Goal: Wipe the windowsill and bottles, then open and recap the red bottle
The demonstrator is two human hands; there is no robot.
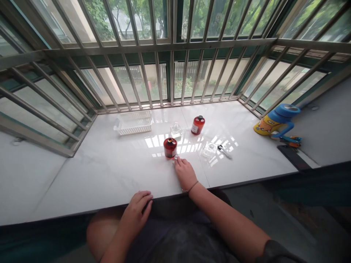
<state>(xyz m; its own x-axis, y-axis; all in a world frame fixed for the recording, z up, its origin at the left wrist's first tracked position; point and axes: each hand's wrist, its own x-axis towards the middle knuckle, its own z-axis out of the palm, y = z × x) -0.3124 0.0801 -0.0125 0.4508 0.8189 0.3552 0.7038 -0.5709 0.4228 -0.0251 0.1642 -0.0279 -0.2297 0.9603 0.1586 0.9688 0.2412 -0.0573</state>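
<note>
Left hand: the left hand [136,212] rests at the near edge of the white marble-look worktop [82,186]; it holds nothing, and the knee [102,233] shows below it.
Left fingers: together and lightly curled on the worktop's edge; clamped on nothing.
Right hand: the right hand [185,173] lies flat on the worktop, palm down; a thin dark cord [193,186] circles the wrist.
Right fingers: the fingers [178,161] are together, with the tips on the worktop; they are not clamped on anything.
Nearest thing: a red glass bottle [170,147] with an open neck stands upright just beside the right fingertips; whether they touch its base is hard to tell.
Middle of the worktop: a clear square glass bottle [208,149] stands right of the red glass bottle, with a small black-topped dropper [224,151] lying just beside it; sunlight from the window falls across this area.
Far side: a labelled red bottle [197,125] with a black cap stands upright near a second clear square glass bottle [176,130]; a white plastic basket [133,122] sits further left, near the window.
Right end: a blue tape roll [283,110] sits above a yellow cartoon-printed cup [267,128]; a dark flat slab [293,157] lies near the worktop's front edge.
Beyond: steel window bars [170,47] run across the glass, with green trees [197,18] outside.
</note>
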